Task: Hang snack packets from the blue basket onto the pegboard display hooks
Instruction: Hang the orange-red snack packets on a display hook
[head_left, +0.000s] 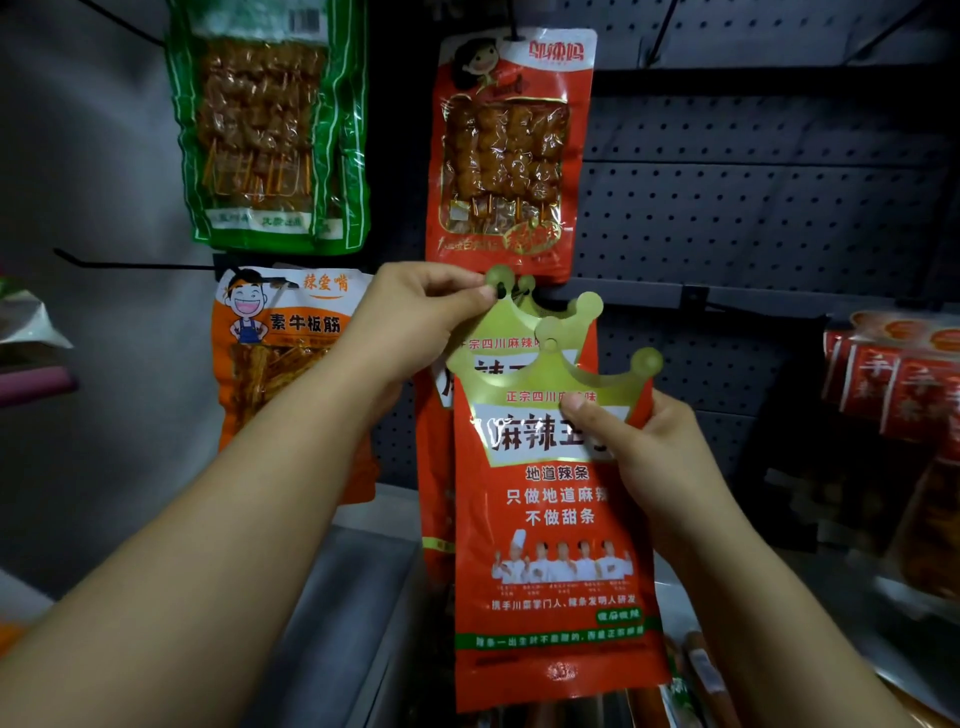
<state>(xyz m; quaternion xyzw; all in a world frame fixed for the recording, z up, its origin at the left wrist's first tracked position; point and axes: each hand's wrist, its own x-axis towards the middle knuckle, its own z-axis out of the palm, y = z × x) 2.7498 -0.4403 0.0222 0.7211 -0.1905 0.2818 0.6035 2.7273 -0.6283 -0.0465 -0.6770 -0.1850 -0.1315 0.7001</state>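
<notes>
The left hand (415, 317) pinches the gold crown-shaped top of the rear red packet (519, 332) between thumb and fingertips, holding its hang hole at the tip of a black hook (506, 288) on the dark pegboard (727, 208). The right hand (654, 447) has its grip clamped on the front red packet (556, 545), thumb pressed on the white label and fingers behind, with this packet overlapping the rear one and hanging upright. A green packet (270, 130), a red skewer packet (506, 150) and an orange packet (280, 353) hang from other hooks.
</notes>
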